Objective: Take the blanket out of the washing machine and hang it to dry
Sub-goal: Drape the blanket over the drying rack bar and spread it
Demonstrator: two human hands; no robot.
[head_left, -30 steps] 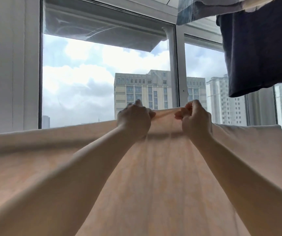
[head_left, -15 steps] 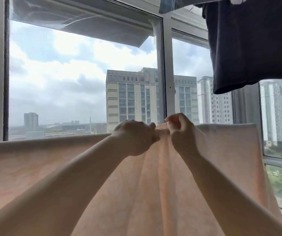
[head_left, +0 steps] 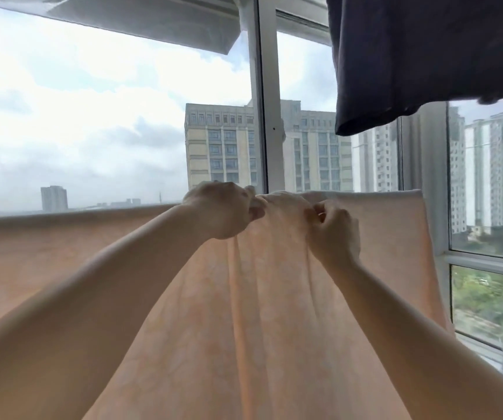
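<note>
A pale peach blanket (head_left: 244,328) with a faint pattern hangs spread across the lower view, its top edge running level from the far left to the right. My left hand (head_left: 222,212) grips that top edge near the middle. My right hand (head_left: 333,231) pinches the fabric just to the right, slightly lower. A small bunch of cloth sits between the two hands, and folds run down from it. Whatever carries the blanket is hidden under the fabric.
A dark navy garment (head_left: 420,62) hangs overhead at the upper right. A white window post (head_left: 266,95) stands straight behind the hands, with large panes either side. A second post (head_left: 432,183) and a lower sill frame stand at the right. High-rise buildings show outside.
The view has swung left and down. My hands stay close together on the top edge; the right hand has dropped slightly and the cloth is bunched between them.
</note>
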